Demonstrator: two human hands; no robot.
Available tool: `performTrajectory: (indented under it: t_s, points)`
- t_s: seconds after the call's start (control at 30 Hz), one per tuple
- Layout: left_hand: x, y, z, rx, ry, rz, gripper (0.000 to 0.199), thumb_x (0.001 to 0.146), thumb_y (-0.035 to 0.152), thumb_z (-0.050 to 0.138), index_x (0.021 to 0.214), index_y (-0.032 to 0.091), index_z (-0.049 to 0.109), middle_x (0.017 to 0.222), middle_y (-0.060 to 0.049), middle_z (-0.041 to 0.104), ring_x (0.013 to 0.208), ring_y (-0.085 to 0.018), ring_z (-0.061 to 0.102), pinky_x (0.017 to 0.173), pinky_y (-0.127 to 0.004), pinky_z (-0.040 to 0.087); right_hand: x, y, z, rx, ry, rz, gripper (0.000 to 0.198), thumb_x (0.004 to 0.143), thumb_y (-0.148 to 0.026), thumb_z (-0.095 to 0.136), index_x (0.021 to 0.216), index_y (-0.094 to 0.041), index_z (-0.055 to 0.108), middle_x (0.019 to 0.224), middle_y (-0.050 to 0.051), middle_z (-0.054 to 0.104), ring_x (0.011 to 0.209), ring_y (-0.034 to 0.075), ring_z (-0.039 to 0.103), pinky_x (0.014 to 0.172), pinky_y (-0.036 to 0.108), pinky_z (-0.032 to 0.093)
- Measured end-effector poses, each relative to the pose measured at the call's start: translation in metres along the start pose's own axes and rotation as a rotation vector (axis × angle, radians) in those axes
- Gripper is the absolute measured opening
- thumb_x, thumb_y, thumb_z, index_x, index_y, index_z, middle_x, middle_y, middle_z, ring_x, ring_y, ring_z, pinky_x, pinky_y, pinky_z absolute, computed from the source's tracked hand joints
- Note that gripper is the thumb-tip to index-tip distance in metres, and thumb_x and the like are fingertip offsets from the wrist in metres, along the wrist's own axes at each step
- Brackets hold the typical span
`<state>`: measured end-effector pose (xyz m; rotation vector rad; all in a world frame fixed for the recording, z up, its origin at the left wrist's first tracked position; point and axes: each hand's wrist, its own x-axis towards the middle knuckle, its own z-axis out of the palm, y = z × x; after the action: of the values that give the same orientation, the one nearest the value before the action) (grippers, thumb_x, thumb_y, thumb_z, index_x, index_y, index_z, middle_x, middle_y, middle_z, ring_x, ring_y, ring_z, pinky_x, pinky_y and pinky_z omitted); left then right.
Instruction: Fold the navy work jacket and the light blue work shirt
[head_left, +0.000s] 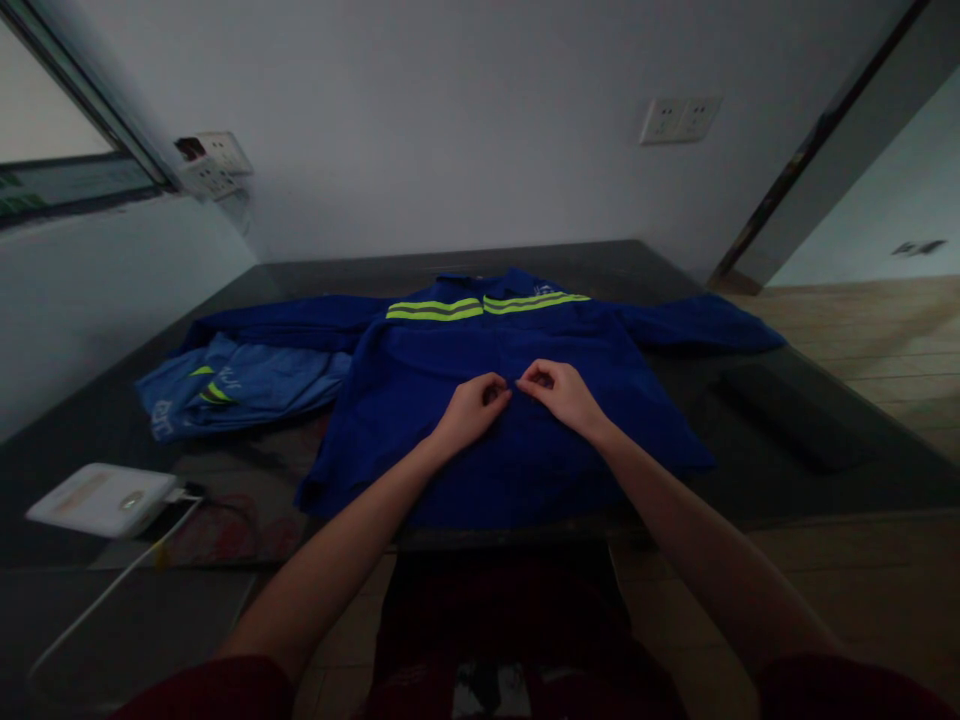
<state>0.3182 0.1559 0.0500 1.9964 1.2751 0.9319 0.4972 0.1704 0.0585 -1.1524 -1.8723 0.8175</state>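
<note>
Blue cloth jacket [499,345], striped, in pinch grip of left hand [472,405] and right hand [562,392]

A dark tabletop [750,492] carries a blue jacket [442,355] spread out, bunched blue clothing [259,378] and a white power bank [101,500] at left, a black object [787,412] at right.

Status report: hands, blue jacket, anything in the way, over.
Left hand, right hand: curled over the blue jacket, grip unclear. Jacket front-up, sleeves spread wide. Lighter blue garment crowding the picture-left sleeve.
</note>
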Motion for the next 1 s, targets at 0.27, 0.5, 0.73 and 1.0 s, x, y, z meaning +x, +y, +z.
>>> performTrajectory:
  t_s: [0.27,0.5,0.73,1.0]
  points:
    - [0.001,0.001,0.0,-0.005,-0.002,-0.009,0.012,0.081,0.027,0.056,0.084,0.016,0.06,0.073,0.001,0.061,0.066,-0.012,0.055,0.062,-0.023,0.039,0.0,-0.001,-0.001,0.042,-0.004,0.015,0.019,0.078,-0.035,0.063,0.072,-0.016,0.062,0.068,0.002,0.064,0.058,0.014,0.057,0.058,0.026,0.044]
    - [0.0,-0.001,-0.001,0.106,-0.007,0.056,0.004,0.08,0.02,0.057,0.078,0.016,0.058,0.068,0.002,0.059,0.063,-0.011,0.052,0.06,-0.022,0.037,0.002,0.004,-0.001,0.044,-0.031,0.019,0.019,0.076,-0.035,0.064,0.071,-0.016,0.062,0.066,0.002,0.063,0.06,0.014,0.057,0.058,0.027,0.043]
    - [-0.001,-0.002,0.0,0.158,0.009,0.036,0.005,0.08,0.02,0.057,0.078,0.017,0.06,0.067,0.002,0.06,0.062,-0.012,0.054,0.058,-0.021,0.037,0.003,0.007,0.001,0.095,-0.077,0.045,0.014,0.076,-0.031,0.063,0.073,-0.017,0.061,0.066,0.001,0.062,0.057,0.014,0.057,0.057,0.026,0.044]
    - [-0.001,0.003,-0.001,0.071,0.053,0.058,0.013,0.086,0.022,0.05,0.082,0.016,0.061,0.073,0.0,0.063,0.067,-0.013,0.057,0.064,-0.022,0.04,0.0,-0.003,-0.001,-0.033,-0.04,-0.043,0.013,0.083,-0.028,0.057,0.077,-0.017,0.063,0.067,0.001,0.063,0.063,0.014,0.058,0.061,0.026,0.042]
